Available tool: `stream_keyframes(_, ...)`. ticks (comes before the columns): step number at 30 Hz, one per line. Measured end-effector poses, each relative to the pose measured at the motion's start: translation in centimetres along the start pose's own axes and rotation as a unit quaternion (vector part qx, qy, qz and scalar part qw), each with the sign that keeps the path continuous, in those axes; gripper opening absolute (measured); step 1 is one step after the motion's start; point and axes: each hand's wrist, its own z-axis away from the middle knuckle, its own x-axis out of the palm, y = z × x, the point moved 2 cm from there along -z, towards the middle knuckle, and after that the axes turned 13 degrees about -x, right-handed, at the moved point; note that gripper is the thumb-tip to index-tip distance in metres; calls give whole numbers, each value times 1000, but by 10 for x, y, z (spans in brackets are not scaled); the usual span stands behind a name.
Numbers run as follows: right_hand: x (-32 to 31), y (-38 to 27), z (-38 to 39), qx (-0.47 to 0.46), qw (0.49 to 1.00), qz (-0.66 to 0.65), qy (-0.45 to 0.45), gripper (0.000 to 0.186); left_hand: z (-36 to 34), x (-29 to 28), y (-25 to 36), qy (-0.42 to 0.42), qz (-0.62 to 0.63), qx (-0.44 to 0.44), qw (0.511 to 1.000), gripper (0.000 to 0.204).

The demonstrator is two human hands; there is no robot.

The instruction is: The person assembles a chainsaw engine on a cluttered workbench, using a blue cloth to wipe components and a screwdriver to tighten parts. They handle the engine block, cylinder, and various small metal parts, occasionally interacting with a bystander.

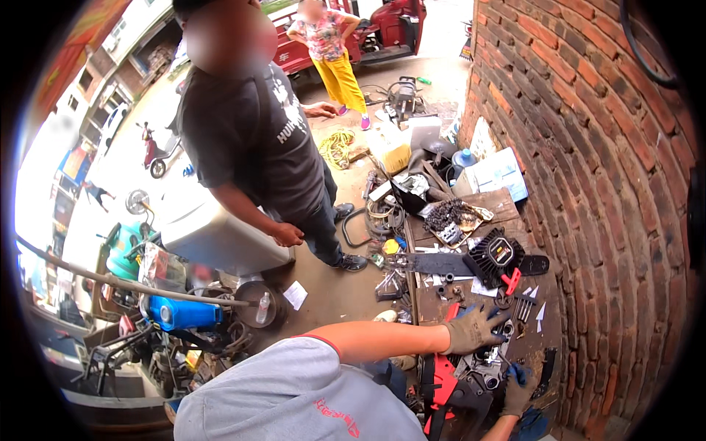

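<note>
My left hand point(474, 330), in a tan work glove with dark fingertips, reaches over a workbench point(544, 323) with its fingers stretched out. They lie at the edge of a silvery metal engine part point(487, 373) set by an orange-red and black machine housing point(445, 382). Close by on the right is my right hand point(519, 391), gloved too, its fingers bent beside the same metal part. What those fingers hold, if anything, is too small to make out. Several bolts point(524, 307) and a red lever piece point(512, 281) lie beyond my left hand.
Farther along the bench are a black finned starter cover point(500, 255), a chainsaw guide bar point(434, 263) and a pile of chain point(450, 214). A brick wall point(603, 220) bounds the right side. A person in a dark shirt point(250, 140) stands across, beside a white container point(213, 235).
</note>
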Motion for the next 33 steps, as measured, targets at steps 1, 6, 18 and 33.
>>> stream_keyframes(1,-3,3,-3,-7,1000,21,-9,14,-1,1,1,10,3,-1,1000,33)
stream_keyframes(6,-14,21,-10,-50,992,112,-23,16,-3,7,0,-34,39,-16,999,38)
stream_keyframes(18,-14,2,-6,-36,977,206,-31,18,-4,7,0,-60,33,-20,997,42)
stream_keyframes(33,0,1,-7,3,999,33,-8,19,-2,3,1,-70,45,-20,996,44)
